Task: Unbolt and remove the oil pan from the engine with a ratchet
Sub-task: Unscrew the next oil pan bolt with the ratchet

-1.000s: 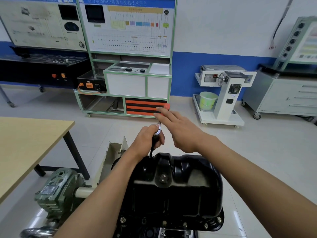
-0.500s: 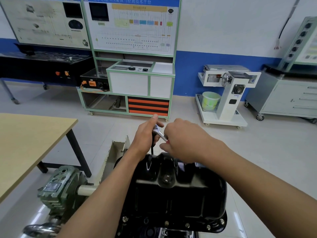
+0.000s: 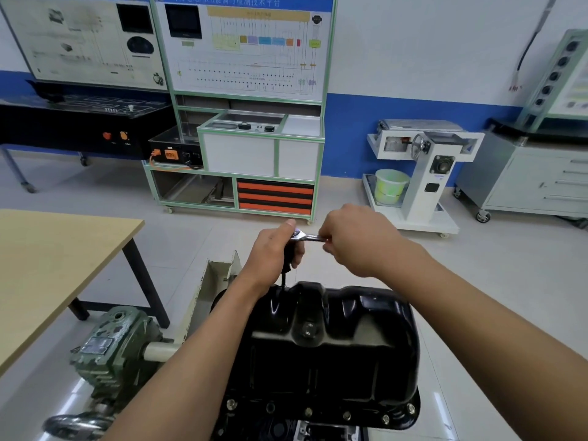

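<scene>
The black oil pan (image 3: 334, 351) sits upside down on the engine below me, with several bolts along its near flange (image 3: 346, 416). A ratchet (image 3: 310, 238) with a thin black extension (image 3: 284, 275) stands at the pan's far left edge. My left hand (image 3: 273, 249) grips the ratchet head and the top of the extension, thumb on top. My right hand (image 3: 356, 241) holds the chrome handle, which points right. The socket end is hidden behind the pan's rim.
A green gearbox (image 3: 111, 348) of the engine stand is at lower left, with a cream bracket (image 3: 216, 281) beside the pan. A wooden table (image 3: 54, 265) stands to the left. Training benches (image 3: 248, 148), a white machine (image 3: 426, 173) and a grey cabinet (image 3: 541, 179) line the far wall.
My right hand went from lying open over the ratchet to gripping its handle, and the handle has swung round to point right. The left hand stayed on the ratchet head.
</scene>
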The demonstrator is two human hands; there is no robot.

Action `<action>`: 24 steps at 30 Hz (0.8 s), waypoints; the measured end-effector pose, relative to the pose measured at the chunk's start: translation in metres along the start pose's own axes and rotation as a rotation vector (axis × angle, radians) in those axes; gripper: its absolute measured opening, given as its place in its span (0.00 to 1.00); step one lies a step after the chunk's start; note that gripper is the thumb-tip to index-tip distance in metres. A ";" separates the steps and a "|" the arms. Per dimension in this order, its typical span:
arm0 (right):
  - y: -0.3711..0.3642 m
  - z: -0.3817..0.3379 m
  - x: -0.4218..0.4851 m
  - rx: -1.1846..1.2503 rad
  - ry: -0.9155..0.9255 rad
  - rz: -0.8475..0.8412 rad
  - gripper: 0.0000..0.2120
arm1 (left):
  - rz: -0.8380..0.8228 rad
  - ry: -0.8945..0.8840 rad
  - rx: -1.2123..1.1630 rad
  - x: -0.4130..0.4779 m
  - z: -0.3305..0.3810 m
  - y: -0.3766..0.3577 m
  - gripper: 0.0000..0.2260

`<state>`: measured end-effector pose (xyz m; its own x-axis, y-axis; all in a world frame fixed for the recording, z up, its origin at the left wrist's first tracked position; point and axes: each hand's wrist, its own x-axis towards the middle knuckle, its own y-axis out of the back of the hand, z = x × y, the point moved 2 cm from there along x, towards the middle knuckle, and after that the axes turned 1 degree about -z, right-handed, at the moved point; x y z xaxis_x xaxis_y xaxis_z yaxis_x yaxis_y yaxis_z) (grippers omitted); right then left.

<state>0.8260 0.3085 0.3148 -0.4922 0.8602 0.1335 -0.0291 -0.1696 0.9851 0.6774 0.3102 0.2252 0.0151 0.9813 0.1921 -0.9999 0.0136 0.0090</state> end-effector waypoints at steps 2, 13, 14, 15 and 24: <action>-0.008 0.004 0.008 -0.027 -0.004 0.042 0.10 | -0.052 0.001 0.008 -0.001 0.000 -0.002 0.23; -0.025 -0.013 0.047 0.122 0.354 0.048 0.21 | -0.153 0.054 -0.016 0.001 -0.003 -0.009 0.19; -0.026 -0.013 0.048 0.102 0.346 0.042 0.21 | -0.139 0.053 -0.020 0.000 -0.003 -0.010 0.19; -0.027 -0.012 0.048 0.076 0.335 0.041 0.20 | -0.132 0.052 -0.015 0.000 -0.003 -0.011 0.19; 0.002 0.001 0.006 -0.006 0.117 -0.039 0.10 | 0.039 0.075 -0.030 0.005 0.000 -0.003 0.25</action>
<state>0.8237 0.3137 0.3179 -0.5889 0.8041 0.0815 -0.0554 -0.1407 0.9885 0.6805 0.3152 0.2257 -0.0228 0.9928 0.1175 -0.9995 -0.0199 -0.0262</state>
